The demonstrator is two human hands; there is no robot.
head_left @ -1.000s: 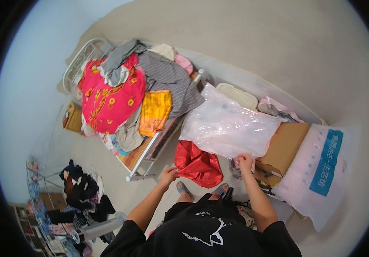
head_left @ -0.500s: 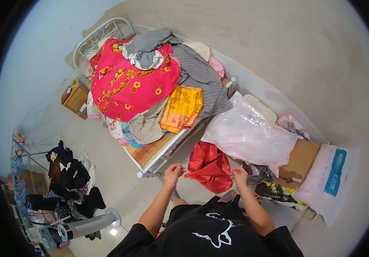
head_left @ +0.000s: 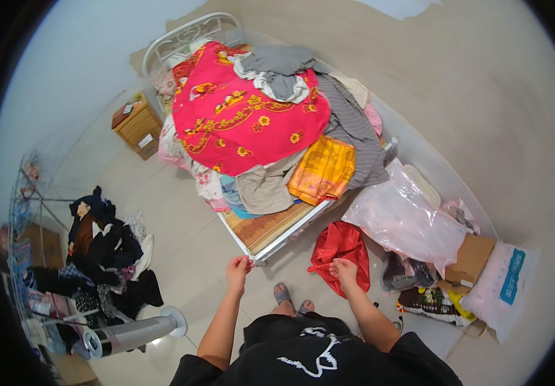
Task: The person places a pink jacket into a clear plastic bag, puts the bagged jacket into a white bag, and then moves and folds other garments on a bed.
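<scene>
My left hand (head_left: 239, 267) is raised near the bed's front corner, with fingertips pinched together. Anything between them is too small to make out. In front of the red shiny cloth bag (head_left: 348, 248) is my right hand (head_left: 343, 271), its fingers curled together too. Whether it touches the bag or pinches something small, I cannot tell. The bag sits crumpled beside the foot of the bed. On the bed lie a pink-red flowered blanket (head_left: 252, 122), a folded orange-yellow cloth (head_left: 322, 170), grey striped bedding (head_left: 355, 132) and beige clothing (head_left: 264, 190).
A clear bag of pale pink bedding (head_left: 400, 215), a cardboard box (head_left: 469, 258) and a packed pillow (head_left: 495, 283) line the right wall. Dark clothes (head_left: 107, 251) are heaped at left behind a grey tower-shaped appliance (head_left: 132, 333). A wooden nightstand (head_left: 139, 128) stands beside the bed.
The view has shifted, so the bed appears farther right. My left hand has moved away from the red bag, and my right hand now overlaps it in view. My slippered feet now show.
</scene>
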